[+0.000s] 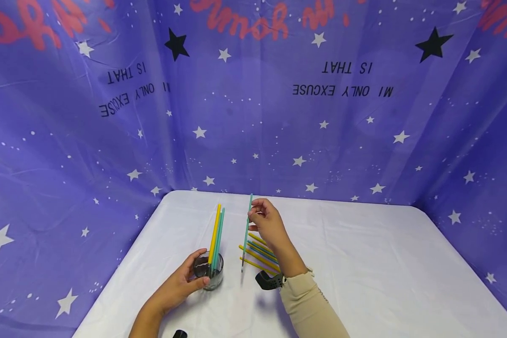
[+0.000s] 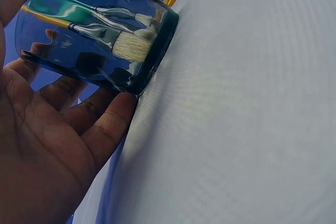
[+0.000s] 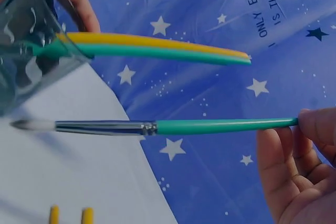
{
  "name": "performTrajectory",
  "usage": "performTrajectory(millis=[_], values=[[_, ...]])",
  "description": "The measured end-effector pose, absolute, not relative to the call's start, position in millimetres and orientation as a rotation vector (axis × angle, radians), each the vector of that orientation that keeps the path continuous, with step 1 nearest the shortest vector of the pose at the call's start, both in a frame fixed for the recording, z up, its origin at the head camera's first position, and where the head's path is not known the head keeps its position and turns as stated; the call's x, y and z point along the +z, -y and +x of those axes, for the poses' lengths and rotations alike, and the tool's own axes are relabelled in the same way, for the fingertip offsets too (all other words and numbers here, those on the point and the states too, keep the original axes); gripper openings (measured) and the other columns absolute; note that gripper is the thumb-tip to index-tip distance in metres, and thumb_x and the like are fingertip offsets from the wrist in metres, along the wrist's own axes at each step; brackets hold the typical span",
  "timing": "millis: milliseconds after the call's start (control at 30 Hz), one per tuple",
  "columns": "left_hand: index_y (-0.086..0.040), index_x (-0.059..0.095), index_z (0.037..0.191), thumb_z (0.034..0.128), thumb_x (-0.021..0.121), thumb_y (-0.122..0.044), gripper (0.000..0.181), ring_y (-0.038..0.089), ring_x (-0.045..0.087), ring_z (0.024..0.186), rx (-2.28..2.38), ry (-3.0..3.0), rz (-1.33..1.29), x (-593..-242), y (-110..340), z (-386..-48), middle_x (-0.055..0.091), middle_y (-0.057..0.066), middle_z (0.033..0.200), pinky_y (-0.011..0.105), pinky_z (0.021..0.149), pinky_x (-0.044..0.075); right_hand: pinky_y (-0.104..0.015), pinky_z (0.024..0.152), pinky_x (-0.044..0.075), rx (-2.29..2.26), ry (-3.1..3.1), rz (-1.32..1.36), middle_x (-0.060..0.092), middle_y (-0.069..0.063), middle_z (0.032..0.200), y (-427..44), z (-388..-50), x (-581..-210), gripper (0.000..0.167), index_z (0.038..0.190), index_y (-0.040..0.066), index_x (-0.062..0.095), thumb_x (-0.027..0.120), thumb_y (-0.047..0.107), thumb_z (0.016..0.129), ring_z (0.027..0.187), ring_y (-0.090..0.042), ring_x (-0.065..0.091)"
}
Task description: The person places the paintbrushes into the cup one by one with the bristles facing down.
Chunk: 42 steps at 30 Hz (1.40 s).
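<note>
Head view: held a glass of paintbrushes in one hand and a single brush in the other

Curled the left hand (image 1: 179, 284) round a see-through, dark-tinted glass (image 1: 214, 282), with the thumb on the near side and the fingers round the far side, spread about as wide as the glass itself. Had the glass upright on a white-covered table (image 1: 363, 263), left of the middle. Contained, inside the glass, a yellow-handled brush (image 1: 215, 232) and teal-handled brushes (image 1: 220, 234) close beside it, all with bristles down and handles rising well above the rim. Showed in the left wrist view, through the glass wall, the broad, pale bristles of the yellow-handled brush and smaller tufts next to them.

Pinched a single teal brush (image 1: 247, 234) between thumb and fingertips of the right hand (image 1: 274, 230), near the top of the handle, with the other fingers loosely bent. Held that brush nearly upright, bristles down, to the right of the glass and apart from it. Revealed in the right wrist view a silvery ferrule and pale bristles with a darker tip.

Showed several loose brushes (image 1: 258, 257), yellow and teal, spread on the table beside the right wrist, partly hidden by it. Wore a black fitting (image 1: 268, 280) at that wrist, by the cuff of a beige sleeve (image 1: 310, 305).

Backed everything with a purple sheet (image 1: 257, 117) printed with stars and upside-down lettering.
</note>
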<state>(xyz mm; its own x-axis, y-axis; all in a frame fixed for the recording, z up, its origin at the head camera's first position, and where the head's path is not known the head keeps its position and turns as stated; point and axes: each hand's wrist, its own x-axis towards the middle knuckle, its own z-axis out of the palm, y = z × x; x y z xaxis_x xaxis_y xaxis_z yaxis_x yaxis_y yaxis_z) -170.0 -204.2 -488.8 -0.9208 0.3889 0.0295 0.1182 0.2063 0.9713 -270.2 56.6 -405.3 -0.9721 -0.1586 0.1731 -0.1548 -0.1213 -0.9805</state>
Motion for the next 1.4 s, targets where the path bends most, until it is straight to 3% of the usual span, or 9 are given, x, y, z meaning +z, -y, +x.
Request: performTrajectory(millis=[800, 1233, 1333, 1400], values=[[-0.006, 0.020, 0.155, 0.0964, 0.066, -0.013, 0.075, 0.041, 0.040, 0.136, 1.817, -2.237, 0.505, -491, 205, -171, 0.041, 0.025, 0.147, 0.017, 0.098, 0.038, -0.025, 0.066, 0.055, -2.513, -2.045, -0.401, 0.052, -0.003, 0.094, -3, -249, -415, 0.027, 0.122, -0.003, 0.051, 0.058, -0.006, 0.095, 0.080, -0.014, 0.058], [-0.008, 0.023, 0.155, 0.0967, 0.065, -0.013, 0.072, 0.040, 0.046, 0.131, 1.809, -2.246, 0.531, -489, 203, -172, 0.041, 0.025, 0.146, 0.021, 0.099, 0.039, -0.047, 0.071, 0.058, -2.267, -2.252, -0.509, 0.055, -0.017, 0.094, 1, -220, -405, 0.022, 0.115, -0.009, 0.054, 0.057, -0.009, 0.093, 0.077, -0.016, 0.055], [-0.009, 0.023, 0.155, 0.0965, 0.066, -0.013, 0.072, 0.040, 0.046, 0.132, 1.808, -2.246, 0.508, -489, 203, -172, 0.041, 0.025, 0.146, 0.020, 0.099, 0.039, -0.044, 0.069, 0.058, -2.169, -2.332, -0.557, 0.058, -0.018, 0.095, 1, -217, -405, 0.019, 0.112, -0.009, 0.057, 0.059, -0.008, 0.093, 0.077, -0.019, 0.058], [-0.009, 0.023, 0.155, 0.0965, 0.066, -0.013, 0.072, 0.040, 0.045, 0.132, 1.810, -2.244, 0.502, -489, 203, -171, 0.041, 0.025, 0.147, 0.019, 0.098, 0.039, -0.035, 0.066, 0.056, -2.080, -2.395, -0.592, 0.060, -0.018, 0.095, -1, -218, -407, 0.017, 0.109, -0.008, 0.059, 0.061, -0.006, 0.092, 0.077, -0.022, 0.060]])
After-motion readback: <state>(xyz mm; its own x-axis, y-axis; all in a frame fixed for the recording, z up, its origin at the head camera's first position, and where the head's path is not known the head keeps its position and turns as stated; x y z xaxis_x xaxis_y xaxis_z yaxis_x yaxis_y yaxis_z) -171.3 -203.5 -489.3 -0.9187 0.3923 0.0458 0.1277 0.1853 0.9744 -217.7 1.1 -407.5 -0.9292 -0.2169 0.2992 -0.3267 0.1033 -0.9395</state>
